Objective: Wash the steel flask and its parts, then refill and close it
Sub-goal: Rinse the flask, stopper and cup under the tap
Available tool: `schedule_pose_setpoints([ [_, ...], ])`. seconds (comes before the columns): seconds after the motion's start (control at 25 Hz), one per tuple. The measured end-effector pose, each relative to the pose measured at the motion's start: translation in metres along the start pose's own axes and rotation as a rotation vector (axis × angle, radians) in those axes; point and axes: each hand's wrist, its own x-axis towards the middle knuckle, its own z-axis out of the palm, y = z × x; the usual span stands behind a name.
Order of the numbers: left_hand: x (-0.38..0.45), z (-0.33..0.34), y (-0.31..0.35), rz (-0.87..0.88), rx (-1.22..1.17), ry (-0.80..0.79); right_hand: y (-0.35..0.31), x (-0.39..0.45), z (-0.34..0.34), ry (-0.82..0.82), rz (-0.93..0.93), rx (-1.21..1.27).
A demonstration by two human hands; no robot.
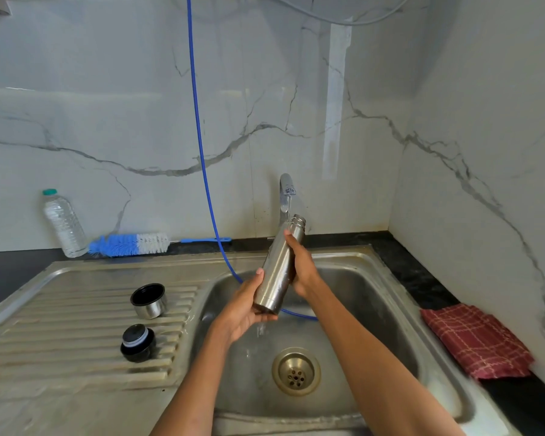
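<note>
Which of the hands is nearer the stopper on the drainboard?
Left. The left hand cups the flask base at the basin's left side, up and right of the stopper. The right hand grips the flask body farther right, toward the tap.

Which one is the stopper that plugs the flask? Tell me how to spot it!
Find the ribbed draining board left of the sink basin. Two small round parts sit on it. The stopper is the nearer one: black with a pale ring round it, closed on top, unlike the shiny steel cup behind it, whose dark inside faces up.
</note>
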Motion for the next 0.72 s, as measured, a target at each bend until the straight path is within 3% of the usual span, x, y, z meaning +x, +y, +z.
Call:
schedule_pose_setpoints([
  [0.08,-0.001,0.0,-0.001,-0.019,0.098,0.023,0.002,-0.001,-0.004,-0.011,-0.027,-0.052],
  [0.16,-0.001,0.002,0.001,0.046,0.284,0.178,0.003,0.003,-0.005,0.076,-0.11,-0.198],
  [0.28,0.003,0.004,0.004,0.195,0.25,0.319,0.006,0.009,-0.006,0.184,-0.305,-0.693],
  [0.36,0.01,0.005,0.004,0.249,0.201,0.348,0.01,0.009,-0.008,0.181,-0.4,-1.079],
  [0.44,0.013,0.009,0.003,0.286,0.166,0.365,0.016,0.006,-0.01,0.166,-0.469,-1.305],
  [0.56,0.021,0.018,0.012,0.289,0.153,0.359,0.02,-0.001,-0.013,0.194,-0.509,-1.288],
  [0.72,0.039,0.031,0.043,0.294,0.344,0.348,0.031,-0.011,-0.017,0.256,-0.536,-1.194],
])
